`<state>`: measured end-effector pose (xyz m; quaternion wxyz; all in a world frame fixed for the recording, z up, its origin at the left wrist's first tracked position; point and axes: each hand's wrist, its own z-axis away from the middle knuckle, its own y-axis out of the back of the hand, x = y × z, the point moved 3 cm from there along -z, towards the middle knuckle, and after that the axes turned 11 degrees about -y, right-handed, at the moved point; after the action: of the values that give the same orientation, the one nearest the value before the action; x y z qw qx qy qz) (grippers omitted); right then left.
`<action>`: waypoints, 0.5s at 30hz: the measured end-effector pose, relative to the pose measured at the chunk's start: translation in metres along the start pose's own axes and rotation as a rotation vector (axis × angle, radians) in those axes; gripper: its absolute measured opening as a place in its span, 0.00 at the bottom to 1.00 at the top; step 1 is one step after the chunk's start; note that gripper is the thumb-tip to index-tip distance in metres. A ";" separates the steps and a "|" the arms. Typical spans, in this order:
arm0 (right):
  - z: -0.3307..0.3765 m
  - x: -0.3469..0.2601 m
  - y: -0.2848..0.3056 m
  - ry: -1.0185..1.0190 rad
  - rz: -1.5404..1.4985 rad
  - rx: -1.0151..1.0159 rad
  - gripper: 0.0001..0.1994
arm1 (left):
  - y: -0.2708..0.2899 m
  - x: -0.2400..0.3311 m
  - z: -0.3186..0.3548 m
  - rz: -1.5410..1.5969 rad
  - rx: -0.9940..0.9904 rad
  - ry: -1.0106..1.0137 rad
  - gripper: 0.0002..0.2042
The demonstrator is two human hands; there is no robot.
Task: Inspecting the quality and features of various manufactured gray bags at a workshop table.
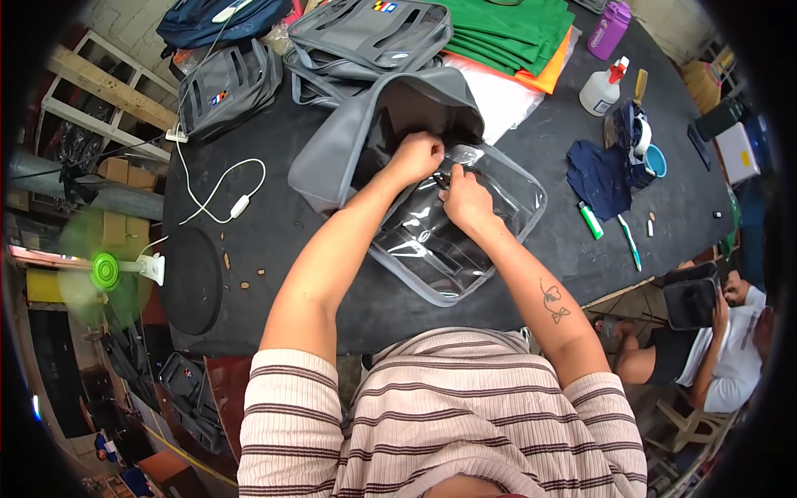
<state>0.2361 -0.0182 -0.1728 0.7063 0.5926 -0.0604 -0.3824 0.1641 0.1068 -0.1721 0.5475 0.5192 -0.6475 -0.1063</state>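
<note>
A grey bag (326, 162) lies open in front of me, its flap folded back to the far left. Its clear plastic panel (448, 284) spreads toward me and shines with reflections. My left hand (418, 158) is closed at the bag's dark opening, fingers curled; what they pinch is hidden. Just right of it, my right hand (467, 199) is closed over the clear panel. A small dark tool (442, 178) shows at its fingertips, partly covered, its exact kind unclear. The two hands are close together.
Finished-looking grey bags (374, 37) pile up at the back, beside green fabric (515, 37). A spray bottle (599, 90), a purple bottle (610, 31) and a green marker (591, 221) stand or lie right. A white cable (207, 207) and fan (105, 270) are left; a person (722, 340) sits right.
</note>
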 end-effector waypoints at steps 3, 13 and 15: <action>-0.003 0.007 0.002 0.004 -0.062 -0.016 0.24 | 0.013 -0.015 0.004 -0.009 -0.202 0.029 0.04; -0.006 -0.007 0.015 0.096 -0.151 0.035 0.18 | 0.021 -0.024 0.018 0.200 -0.230 0.151 0.08; -0.007 -0.008 0.011 0.122 -0.164 0.063 0.17 | 0.018 -0.023 0.021 0.123 -0.192 0.109 0.06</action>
<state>0.2393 -0.0076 -0.1623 0.6561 0.6397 0.0196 -0.3999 0.1335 0.1240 -0.1808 0.6346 0.4287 -0.6343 -0.1054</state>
